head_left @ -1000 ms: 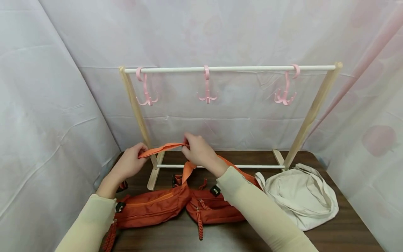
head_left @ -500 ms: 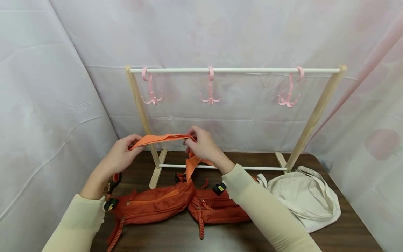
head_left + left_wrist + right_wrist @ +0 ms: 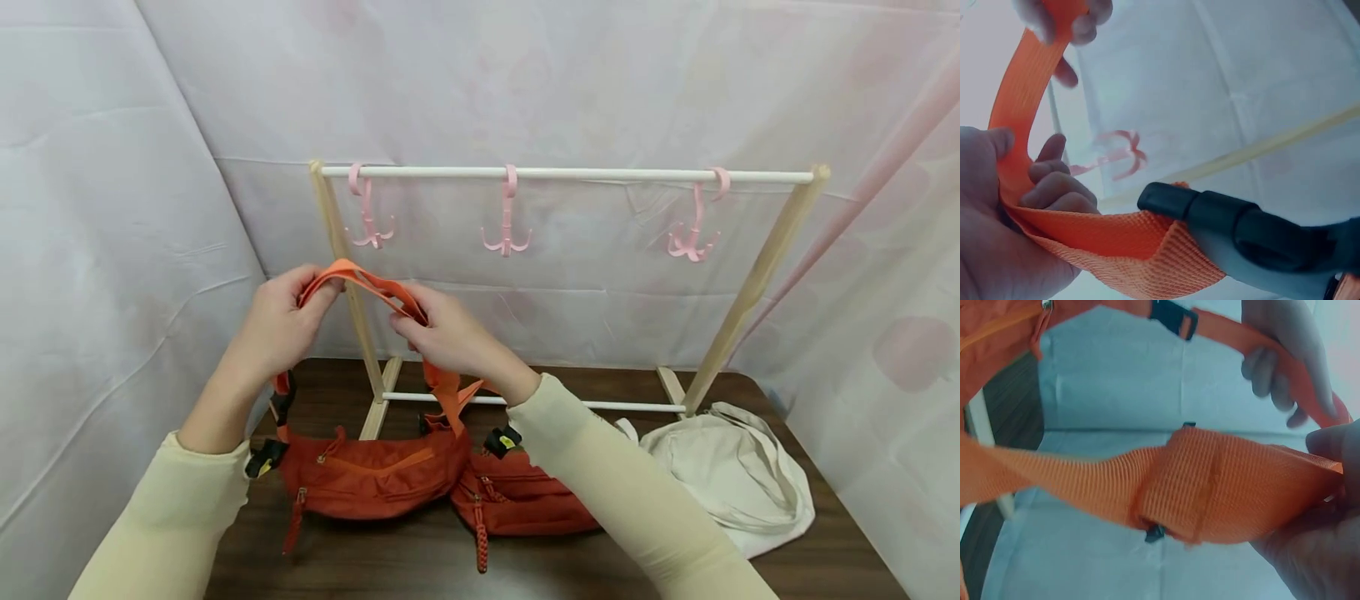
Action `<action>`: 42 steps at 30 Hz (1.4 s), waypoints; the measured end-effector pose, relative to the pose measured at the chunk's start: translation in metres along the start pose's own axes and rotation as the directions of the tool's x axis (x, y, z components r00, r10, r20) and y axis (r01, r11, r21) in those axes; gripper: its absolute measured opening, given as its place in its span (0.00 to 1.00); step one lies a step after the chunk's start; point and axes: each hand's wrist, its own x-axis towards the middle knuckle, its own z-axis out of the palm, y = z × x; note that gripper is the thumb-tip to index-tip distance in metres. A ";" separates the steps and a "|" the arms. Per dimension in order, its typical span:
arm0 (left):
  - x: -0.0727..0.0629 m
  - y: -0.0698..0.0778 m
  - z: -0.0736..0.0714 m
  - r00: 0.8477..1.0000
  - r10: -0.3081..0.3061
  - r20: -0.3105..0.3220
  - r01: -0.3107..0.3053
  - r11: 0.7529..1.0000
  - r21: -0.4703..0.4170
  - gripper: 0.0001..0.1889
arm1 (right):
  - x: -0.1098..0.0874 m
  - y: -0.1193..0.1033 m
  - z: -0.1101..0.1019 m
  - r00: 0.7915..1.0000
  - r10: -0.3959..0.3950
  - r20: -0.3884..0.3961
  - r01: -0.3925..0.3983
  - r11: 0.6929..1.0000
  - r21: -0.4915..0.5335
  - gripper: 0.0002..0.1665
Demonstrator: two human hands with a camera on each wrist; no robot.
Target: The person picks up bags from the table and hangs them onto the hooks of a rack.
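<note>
Two hands (image 3: 281,321) (image 3: 453,333) grip orange strap (image 3: 1235,487); yellow marks (image 3: 505,442) illegible.

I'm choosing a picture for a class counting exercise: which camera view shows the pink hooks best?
The head view: all three pink hooks show clearly, nothing in front of them, hanging from the white bar. The left wrist view shows just one, blurred and turned sideways in the picture. The right wrist view shows none.
</note>
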 end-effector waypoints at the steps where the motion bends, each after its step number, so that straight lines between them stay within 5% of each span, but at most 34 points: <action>1: 0.003 0.003 -0.001 1.000 -0.006 -0.023 0.006 1.000 0.000 0.19 | 0.002 -0.003 0.000 1.000 -0.013 0.006 0.013 1.000 -0.010 0.20; 10: 0.021 0.014 -0.011 0.982 -0.060 -0.181 0.050 0.997 -0.060 0.22 | 0.024 -0.017 -0.009 0.996 -0.085 -0.033 0.083 0.995 -0.064 0.32; 16: 0.035 0.005 -0.010 0.961 -0.056 -0.270 0.018 0.990 -0.141 0.19 | 0.038 -0.012 -0.029 0.969 -0.170 -0.181 0.140 0.976 -0.170 0.20; 22: 0.050 -0.005 -0.001 0.942 -0.031 -0.334 -0.053 0.969 -0.239 0.15 | 0.054 -0.009 -0.039 0.936 -0.212 -0.281 0.117 0.940 -0.320 0.11; 32: 0.072 -0.024 0.016 0.918 0.084 -0.388 -0.058 0.995 0.077 0.16 | 0.071 0.000 -0.047 0.917 -0.152 -0.369 -0.034 0.891 -0.453 0.13; 37: 0.079 -0.026 0.024 0.911 0.076 -0.405 -0.032 0.993 0.114 0.17 | 0.077 0.004 -0.049 0.909 -0.137 -0.392 -0.091 0.855 -0.510 0.13; 42: 0.082 -0.026 0.032 0.920 0.053 -0.388 0.004 0.989 0.145 0.17 | 0.080 0.011 -0.050 0.900 -0.156 -0.407 -0.109 0.824 -0.557 0.14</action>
